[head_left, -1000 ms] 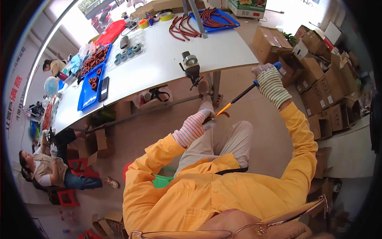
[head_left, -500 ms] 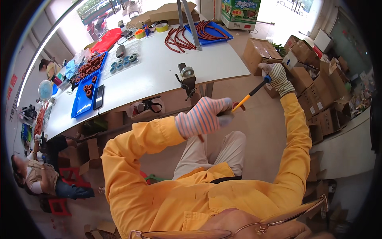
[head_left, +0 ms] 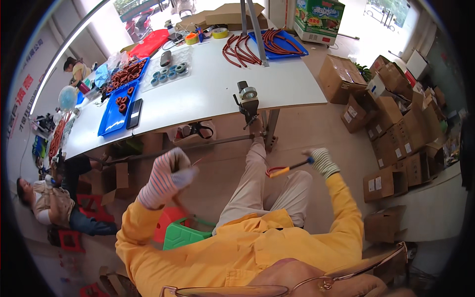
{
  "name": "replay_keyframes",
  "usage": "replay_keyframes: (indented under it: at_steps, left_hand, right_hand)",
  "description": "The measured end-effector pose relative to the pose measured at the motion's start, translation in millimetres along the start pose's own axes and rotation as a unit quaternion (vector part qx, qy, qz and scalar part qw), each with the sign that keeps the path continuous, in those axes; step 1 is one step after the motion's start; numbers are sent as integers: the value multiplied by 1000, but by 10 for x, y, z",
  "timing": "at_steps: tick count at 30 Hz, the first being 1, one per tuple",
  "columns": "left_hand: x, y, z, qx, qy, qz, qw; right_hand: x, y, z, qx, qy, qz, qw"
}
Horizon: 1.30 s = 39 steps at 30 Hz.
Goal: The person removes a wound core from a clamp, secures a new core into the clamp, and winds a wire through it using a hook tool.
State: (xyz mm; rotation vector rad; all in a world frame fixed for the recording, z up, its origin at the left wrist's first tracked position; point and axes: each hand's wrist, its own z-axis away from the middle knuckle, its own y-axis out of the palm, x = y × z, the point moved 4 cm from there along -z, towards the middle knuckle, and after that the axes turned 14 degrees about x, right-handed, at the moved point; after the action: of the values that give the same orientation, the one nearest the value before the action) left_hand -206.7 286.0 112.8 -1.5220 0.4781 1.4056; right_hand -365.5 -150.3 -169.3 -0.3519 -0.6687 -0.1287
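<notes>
My left hand (head_left: 168, 178), in a pink-and-blue striped glove, is raised in front of my lap with its fingers curled closed. A reddish-brown cord-like strip (head_left: 180, 203) hangs below it, and its grip looks closed on that strip, blurred by motion. Over to the right, my right hand (head_left: 325, 163), in a green-and-cream striped glove, is closed around the blue end of a slim black-and-orange tool (head_left: 292, 167). The tool's orange end points left above my knees. A curved red piece (head_left: 269, 171) shows at that end; whether it is attached I cannot tell.
Ahead stands a white table (head_left: 208, 91) with a small clamp (head_left: 248, 99) on its front edge. It bears blue trays (head_left: 113, 121) of reddish-brown rings, long reddish-brown tubes (head_left: 237, 52) and a phone (head_left: 134, 114). Cardboard boxes (head_left: 396, 128) pile up at right. A green stool (head_left: 183, 235) stands near my left elbow.
My hands have moved apart and down: the left hand leftward with the strip, the right hand lower, toward my lap, still gripping the tool. The view has shifted slightly.
</notes>
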Motion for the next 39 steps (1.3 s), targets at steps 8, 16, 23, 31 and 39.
replay_keyframes:
  at_steps: [8, 16, 23, 31, 39]
  left_hand:
    - [-571, 142, -498, 21, 74, 200, 977]
    - [-268, -540, -447, -139, 143, 306, 931]
    - [559, -823, -183, -200, 239, 402, 861]
    - [965, -466, -604, -239, 156, 438, 852]
    - [1183, -469, -768, -260, 158, 473, 827]
  right_hand:
    - [716, 1498, 766, 343, -433, -235, 800]
    - [854, 1762, 1397, 492, -418, -148, 749]
    - [1663, 747, 1344, 133, -519, 131, 834]
    - [3780, 370, 788, -122, -535, 197, 812]
    - [4324, 918, 139, 49, -420, 133, 896]
